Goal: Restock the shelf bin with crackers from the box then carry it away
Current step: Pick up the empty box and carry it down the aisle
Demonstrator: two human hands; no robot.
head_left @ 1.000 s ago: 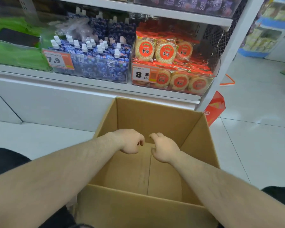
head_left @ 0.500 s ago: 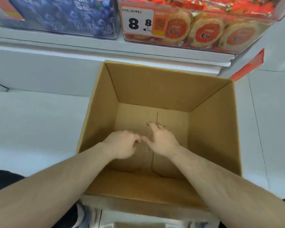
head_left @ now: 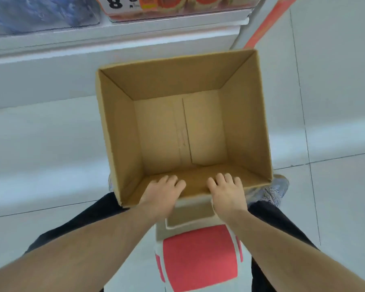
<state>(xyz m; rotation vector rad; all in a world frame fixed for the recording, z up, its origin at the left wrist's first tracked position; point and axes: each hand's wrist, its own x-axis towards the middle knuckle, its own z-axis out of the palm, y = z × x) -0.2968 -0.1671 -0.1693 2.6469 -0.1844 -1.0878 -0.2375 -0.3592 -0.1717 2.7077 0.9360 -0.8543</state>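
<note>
At the lower middle of the frame, I am gripping the near wall of the cardboard box (head_left: 183, 85) with my left hand (head_left: 161, 191) and right hand (head_left: 227, 191), fingers curling over its rim. Crackers (head_left: 177, 3) are sitting at the top edge.

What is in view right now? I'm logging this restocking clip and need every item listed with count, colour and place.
cardboard box: one, brown, open and empty, on the floor in front of the shelf.
cracker packs: several, exact count unclear, orange-red, in the clear shelf bin at top centre.
price tag: one, white with black digits, on the bin front.
blue packs: count unclear, blurred, in the bin at top left.
shelf: one, white, across the top.
stool: one, red seat with white frame, below the box.
floor: pale tiles.
shoe: one visible, grey patterned, by the box's near right corner.
left hand: gripping the box's near wall.
right hand: gripping the same wall.
</note>
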